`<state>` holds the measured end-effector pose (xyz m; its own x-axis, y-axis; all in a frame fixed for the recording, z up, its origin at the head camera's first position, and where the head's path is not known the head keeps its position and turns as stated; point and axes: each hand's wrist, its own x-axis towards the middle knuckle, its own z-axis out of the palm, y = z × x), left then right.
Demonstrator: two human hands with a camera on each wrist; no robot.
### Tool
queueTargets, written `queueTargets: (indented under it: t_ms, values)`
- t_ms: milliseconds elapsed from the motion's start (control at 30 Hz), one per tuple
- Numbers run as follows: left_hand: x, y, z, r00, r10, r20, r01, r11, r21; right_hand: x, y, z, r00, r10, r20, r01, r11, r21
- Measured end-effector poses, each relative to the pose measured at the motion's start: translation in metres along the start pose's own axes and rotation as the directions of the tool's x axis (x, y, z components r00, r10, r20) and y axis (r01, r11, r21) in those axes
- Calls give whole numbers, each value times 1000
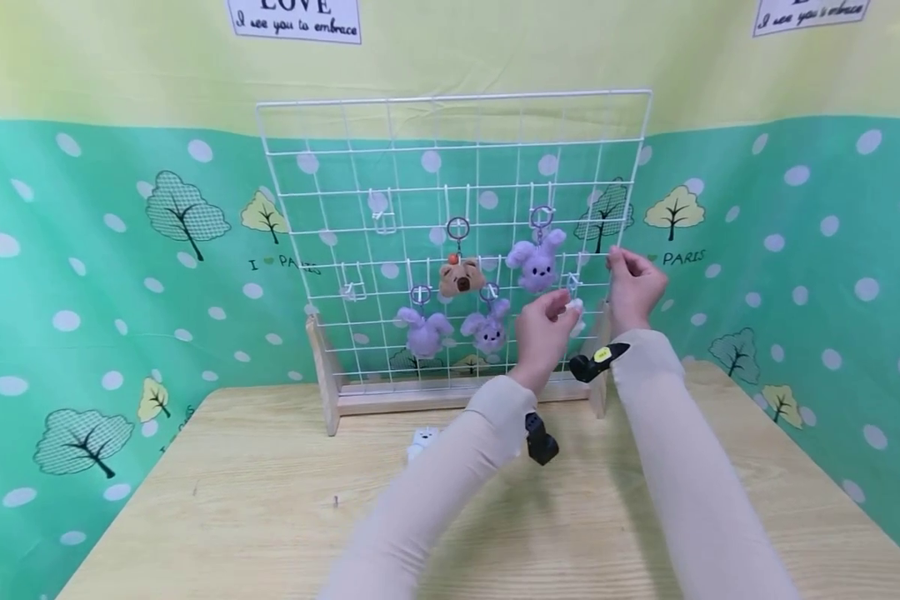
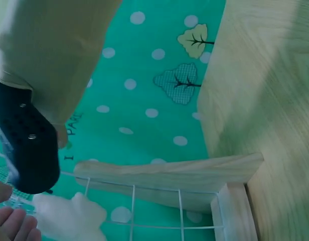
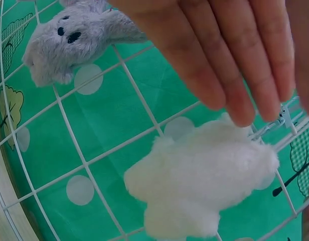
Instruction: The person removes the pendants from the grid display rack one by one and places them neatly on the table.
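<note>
A white plush keychain (image 1: 576,318) hangs at the lower right of a white wire grid rack (image 1: 450,98), below a hook (image 1: 573,283). My left hand (image 1: 542,332) is right beside its top, fingers extended and thumb apart; in the right wrist view those straight fingers (image 3: 235,70) reach over the white plush (image 3: 199,178). In the left wrist view the fingertips (image 2: 16,223) are close to the plush (image 2: 71,216). At the rack's right edge, my right hand (image 1: 636,287) pinches the frame wire between thumb and index finger.
Purple bunny keychains (image 1: 537,265) and a brown bear keychain (image 1: 461,277) hang on the rack. Bare hooks (image 1: 352,289) are on its left half. Wooden feet (image 1: 324,375) hold it on the table (image 1: 270,500). Another white plush (image 1: 422,442) lies in front, partly behind my left sleeve.
</note>
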<state>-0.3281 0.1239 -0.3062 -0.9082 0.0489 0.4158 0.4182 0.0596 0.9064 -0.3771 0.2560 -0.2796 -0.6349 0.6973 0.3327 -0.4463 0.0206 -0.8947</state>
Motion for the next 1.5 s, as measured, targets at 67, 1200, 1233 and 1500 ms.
queueTargets:
  t_ms: [67,1200,1233,1500]
  values:
    - [3,1,9,998,11,-54,-10,1000,26,1,1,-1,1000,-8,-5,8,1000,7]
    - [23,4,32,960,2,-280,13,998,54,2,2,-2,999,-7,36,8,999,-43]
    - [21,5,31,962,7,-275,8,999,52,2,1,-2,999,-8,36,10,999,-45]
    - [8,12,19,982,15,-186,-21,999,-28,-1,-3,-3,999,5,48,-2,998,-68]
